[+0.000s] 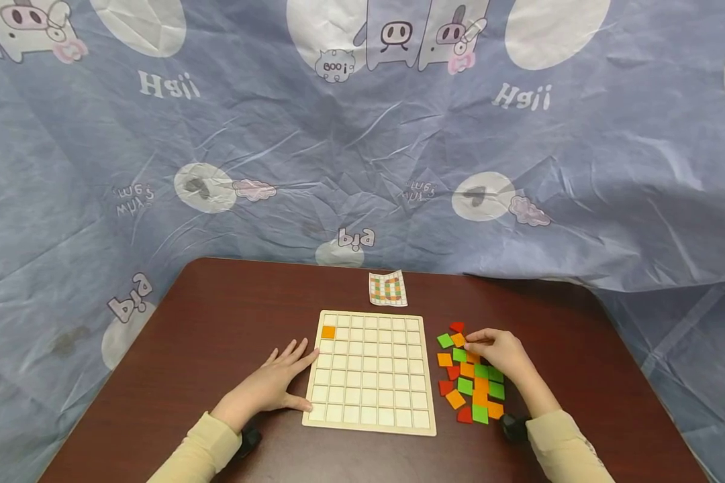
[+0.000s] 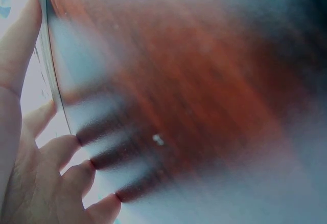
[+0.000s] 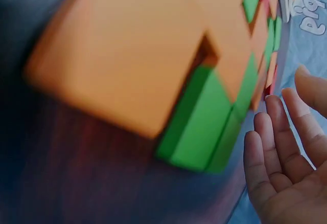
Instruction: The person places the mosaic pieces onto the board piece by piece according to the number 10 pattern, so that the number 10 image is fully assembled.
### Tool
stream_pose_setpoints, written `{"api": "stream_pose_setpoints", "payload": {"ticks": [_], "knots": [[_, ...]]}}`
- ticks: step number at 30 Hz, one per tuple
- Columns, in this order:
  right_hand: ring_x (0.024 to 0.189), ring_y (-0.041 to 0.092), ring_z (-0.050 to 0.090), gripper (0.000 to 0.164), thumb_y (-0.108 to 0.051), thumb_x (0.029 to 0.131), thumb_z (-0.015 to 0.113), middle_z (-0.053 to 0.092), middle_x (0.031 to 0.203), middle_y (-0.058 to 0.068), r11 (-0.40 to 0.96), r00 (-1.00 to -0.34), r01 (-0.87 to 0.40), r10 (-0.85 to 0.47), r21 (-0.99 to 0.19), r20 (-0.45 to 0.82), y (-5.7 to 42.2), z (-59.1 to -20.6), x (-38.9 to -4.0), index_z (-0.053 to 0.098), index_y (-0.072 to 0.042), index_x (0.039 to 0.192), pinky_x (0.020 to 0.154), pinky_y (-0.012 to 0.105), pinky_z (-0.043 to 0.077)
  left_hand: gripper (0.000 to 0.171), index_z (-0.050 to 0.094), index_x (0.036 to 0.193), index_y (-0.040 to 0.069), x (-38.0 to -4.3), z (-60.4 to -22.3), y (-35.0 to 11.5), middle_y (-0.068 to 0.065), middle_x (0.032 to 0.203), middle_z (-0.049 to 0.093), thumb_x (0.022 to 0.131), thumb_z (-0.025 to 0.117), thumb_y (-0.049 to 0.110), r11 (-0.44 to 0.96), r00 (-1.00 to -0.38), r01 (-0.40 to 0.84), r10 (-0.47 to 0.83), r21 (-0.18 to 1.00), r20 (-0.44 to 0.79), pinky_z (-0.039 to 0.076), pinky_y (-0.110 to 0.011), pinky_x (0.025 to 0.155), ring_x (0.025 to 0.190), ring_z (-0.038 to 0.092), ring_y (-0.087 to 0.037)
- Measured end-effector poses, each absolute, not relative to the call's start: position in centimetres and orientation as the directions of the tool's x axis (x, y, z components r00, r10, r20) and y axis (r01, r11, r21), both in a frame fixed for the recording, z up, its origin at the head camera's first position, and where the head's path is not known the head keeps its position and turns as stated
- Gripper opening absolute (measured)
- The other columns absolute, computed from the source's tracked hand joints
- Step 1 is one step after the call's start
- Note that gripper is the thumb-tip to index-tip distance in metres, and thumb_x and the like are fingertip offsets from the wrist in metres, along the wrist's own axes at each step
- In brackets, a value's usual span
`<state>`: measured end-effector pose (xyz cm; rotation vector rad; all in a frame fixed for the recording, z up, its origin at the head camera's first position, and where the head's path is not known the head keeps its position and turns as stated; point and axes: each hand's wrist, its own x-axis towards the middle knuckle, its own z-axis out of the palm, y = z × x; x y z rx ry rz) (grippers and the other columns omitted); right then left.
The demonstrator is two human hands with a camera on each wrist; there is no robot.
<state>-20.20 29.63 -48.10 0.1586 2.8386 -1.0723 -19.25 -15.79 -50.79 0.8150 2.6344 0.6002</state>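
Observation:
A pale wooden grid board (image 1: 368, 379) lies mid-table, with one orange square tile (image 1: 328, 332) in its left column. Spread wide, my left hand (image 1: 272, 384) rests at the board's left edge, thumb and index fingertip right at the rim. To the right, my right hand (image 1: 503, 352) reaches over the far end of a group of loose tiles, its fingertips close to an orange tile (image 1: 458, 340). Nothing shows between its fingers (image 3: 254, 150) in the right wrist view, where they are loosely bent and the thumb stands apart.
Green tiles (image 1: 480, 414), red tiles (image 1: 464, 415) and more orange ones lie in the group, some overlapping. A small paper card (image 1: 388, 289) with a coloured grid pattern lies behind the board. Patterned cloth (image 1: 350, 134) hangs behind the dark table (image 1: 254, 295).

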Motion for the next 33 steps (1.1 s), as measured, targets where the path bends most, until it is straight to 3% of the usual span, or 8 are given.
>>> {"api": "stream_pose_setpoints", "payload": {"ticks": [10,17,33], "knots": [[0.093,0.027,0.06,0.03,-0.016,0.084,0.078,0.066,0.106,0.015,0.802,-0.993,0.078,0.01,-0.593,-0.118,30.9,-49.1,-19.4,0.072,-0.002,0.11,0.078,0.038,0.053,0.1,0.027,0.157,0.015,-19.1,-50.7,-15.9,-0.021,0.163,0.015,0.077,0.074,0.053,0.749,-0.785,0.46,0.594,0.477,-0.175,0.013,-0.067,0.117,0.151,0.012,-0.044],[0.085,0.022,0.055,0.027,-0.013,0.083,0.078,0.064,0.096,0.01,0.783,-0.987,0.1,0.002,-0.614,-0.158,30.9,-49.3,-19.9,0.072,-0.002,0.107,0.071,0.03,0.048,0.1,0.028,0.157,0.015,-19.2,-50.7,-15.8,-0.021,0.163,0.015,0.077,0.074,0.053,0.745,-0.785,0.464,0.597,0.48,-0.167,0.013,-0.067,0.117,0.151,0.012,-0.044],[0.078,0.019,0.053,0.027,-0.015,0.081,0.078,0.061,0.088,0.008,0.783,-0.976,0.145,0.014,-0.605,-0.215,30.5,-48.8,-20.1,0.064,0.0,0.098,0.068,0.028,0.046,0.1,0.027,0.157,0.014,-19.0,-50.5,-16.0,-0.022,0.163,0.014,0.077,0.074,0.054,0.743,-0.783,0.462,0.598,0.485,-0.17,0.012,-0.067,0.117,0.151,0.011,-0.044]]}}
